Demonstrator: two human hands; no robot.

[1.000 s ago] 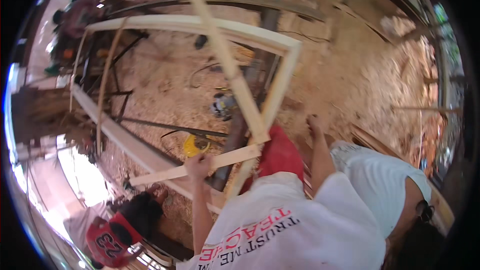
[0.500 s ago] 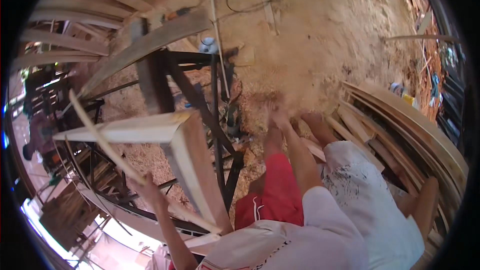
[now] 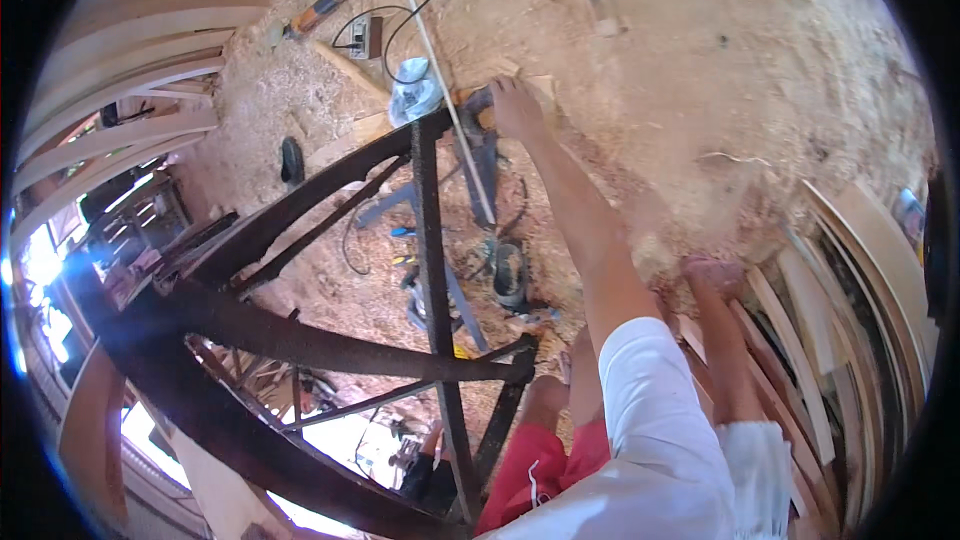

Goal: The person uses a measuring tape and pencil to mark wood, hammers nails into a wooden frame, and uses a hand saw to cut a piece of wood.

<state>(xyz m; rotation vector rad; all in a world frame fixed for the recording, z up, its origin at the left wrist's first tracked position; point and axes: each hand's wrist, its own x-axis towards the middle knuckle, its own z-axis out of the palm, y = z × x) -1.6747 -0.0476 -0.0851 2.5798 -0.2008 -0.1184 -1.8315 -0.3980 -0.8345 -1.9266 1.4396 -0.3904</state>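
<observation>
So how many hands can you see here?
2. The left hand reaches out to the sawdust floor beside the dark metal frame; the right hand presses down by the stacked wooden boards. None seem hidden.

Power tool (image 3: 478, 112) behind metal frame (image 3: 430, 240) — boards (image 3: 850, 270) right.

Wooden frame gone; left hand (image 3: 517, 108) apparently floorward

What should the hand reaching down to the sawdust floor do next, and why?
Probably close the left hand around the dark grey tool lying right at its fingers. The right hand rests on the stacked pale wooden planks, which seems to steady the stoop.
</observation>
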